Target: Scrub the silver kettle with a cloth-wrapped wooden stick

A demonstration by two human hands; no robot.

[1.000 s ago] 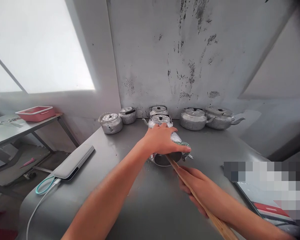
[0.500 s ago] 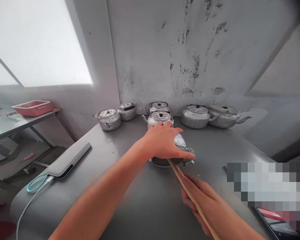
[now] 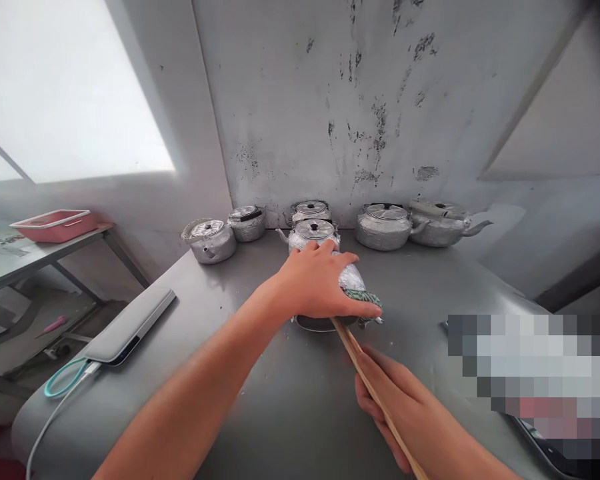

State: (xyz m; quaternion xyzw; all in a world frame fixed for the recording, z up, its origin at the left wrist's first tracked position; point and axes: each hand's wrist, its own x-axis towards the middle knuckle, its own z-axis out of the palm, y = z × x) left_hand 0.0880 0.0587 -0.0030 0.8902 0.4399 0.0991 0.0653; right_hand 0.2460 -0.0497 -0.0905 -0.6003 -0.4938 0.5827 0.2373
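Under my left hand (image 3: 313, 283) a silver, dented metal kettle (image 3: 352, 276) lies tilted on its side, its dark opening facing me. My fingers spread over its body and grip it, with the thumb across the handle (image 3: 364, 297) wrapped in green cord. In my right hand (image 3: 385, 387) is a long wooden stick (image 3: 349, 340); the fingers are wrapped around it. Its far end reaches the kettle's opening below my left palm, and the tip is hidden. Just behind stands another lidded kettle (image 3: 316, 230), upright.
Several other kettles stand along the wall, including a spouted kettle (image 3: 213, 241) at left and a wider one (image 3: 437, 225) at right. A grey power bank (image 3: 130, 327) with cables lies on the table's left. A pink basket (image 3: 55, 227) sits on a side table. A blurred patch covers the right.
The whole view has shifted slightly. My left hand stays on the kettle, and my right hand keeps hold of the wooden stick in nearly the same position.
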